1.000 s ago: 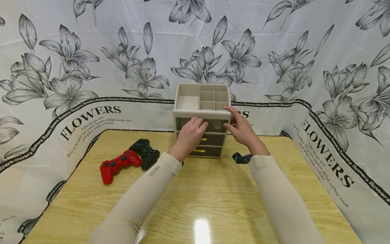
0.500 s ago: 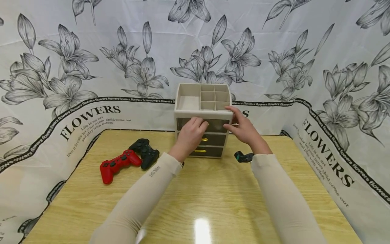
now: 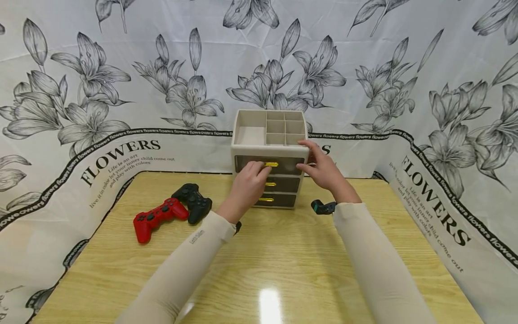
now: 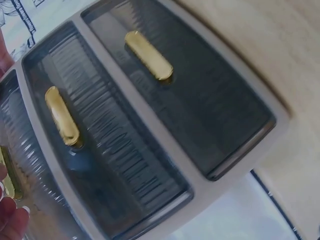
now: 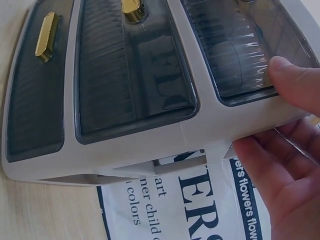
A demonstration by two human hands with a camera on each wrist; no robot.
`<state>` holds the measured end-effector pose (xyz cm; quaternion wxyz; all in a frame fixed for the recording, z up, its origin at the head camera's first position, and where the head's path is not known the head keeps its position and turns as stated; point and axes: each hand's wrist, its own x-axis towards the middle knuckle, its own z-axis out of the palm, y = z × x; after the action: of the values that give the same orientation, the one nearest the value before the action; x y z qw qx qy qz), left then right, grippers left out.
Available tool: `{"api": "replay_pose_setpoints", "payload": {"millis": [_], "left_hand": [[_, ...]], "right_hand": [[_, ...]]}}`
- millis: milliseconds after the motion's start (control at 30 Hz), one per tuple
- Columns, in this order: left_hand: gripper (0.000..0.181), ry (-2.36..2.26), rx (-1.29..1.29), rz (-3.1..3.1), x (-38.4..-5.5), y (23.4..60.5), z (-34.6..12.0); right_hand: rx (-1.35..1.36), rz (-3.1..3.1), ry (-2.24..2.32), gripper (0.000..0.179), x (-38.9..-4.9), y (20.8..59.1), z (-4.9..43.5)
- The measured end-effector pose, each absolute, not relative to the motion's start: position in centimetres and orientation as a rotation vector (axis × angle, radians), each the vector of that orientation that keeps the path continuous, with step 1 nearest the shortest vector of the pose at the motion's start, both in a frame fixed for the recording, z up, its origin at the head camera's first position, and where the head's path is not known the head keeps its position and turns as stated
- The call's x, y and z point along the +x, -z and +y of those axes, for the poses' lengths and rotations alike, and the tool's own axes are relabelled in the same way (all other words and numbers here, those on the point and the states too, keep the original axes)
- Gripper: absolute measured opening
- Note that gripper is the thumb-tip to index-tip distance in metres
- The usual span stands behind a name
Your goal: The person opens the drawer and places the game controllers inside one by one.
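A cream desktop drawer organizer (image 3: 267, 150) stands upright against the back cloth, with three dark see-through drawers and gold handles. All three drawers sit flush in the frame. My left hand (image 3: 246, 185) is at the top drawer (image 3: 289, 166), fingers loosely bent, fingertips right beside its gold handle (image 3: 271, 164). In the left wrist view, only some fingertips (image 4: 14, 220) show, close to that handle. My right hand (image 3: 325, 173) grips the organizer's upper right edge. Its thumb (image 5: 295, 82) lies on the top drawer's front, while the other fingers reach behind the side wall.
A red game controller (image 3: 155, 218) and a black game controller (image 3: 194, 204) lie touching on the left of the wooden table (image 3: 267, 252). Open compartments (image 3: 251, 135) form the organizer's top. Flower-printed cloth (image 3: 194, 99) encloses the back and sides.
My left hand has let go of the top drawer's handle and shifted slightly down and left, uncovering it. The right hand keeps its hold at the organizer's edge.
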<state>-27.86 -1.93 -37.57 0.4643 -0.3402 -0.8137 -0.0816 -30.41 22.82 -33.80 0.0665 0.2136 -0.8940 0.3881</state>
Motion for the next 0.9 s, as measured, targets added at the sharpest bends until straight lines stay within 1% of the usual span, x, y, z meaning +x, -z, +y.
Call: {"api": "replay_pose_setpoints", "payload": {"millis": [267, 467, 900], "left_hand": [[0.016, 0.177, -0.818, -2.067, -27.2, 39.3, -2.2], [0.019, 0.202, -0.8, -2.103, -27.3, 40.4, -2.1], [0.011, 0.283, -0.719, -2.052, -27.7, 42.2, -1.5]], "right_hand": [[0.623, -2.689, -1.188, 0.069, -30.5, 33.9, 22.8], [0.627, -2.692, -1.172, 0.069, -30.4, 33.9, 22.7], [0.62, -2.685, -1.153, 0.069, -30.5, 34.2, 22.8]]}}
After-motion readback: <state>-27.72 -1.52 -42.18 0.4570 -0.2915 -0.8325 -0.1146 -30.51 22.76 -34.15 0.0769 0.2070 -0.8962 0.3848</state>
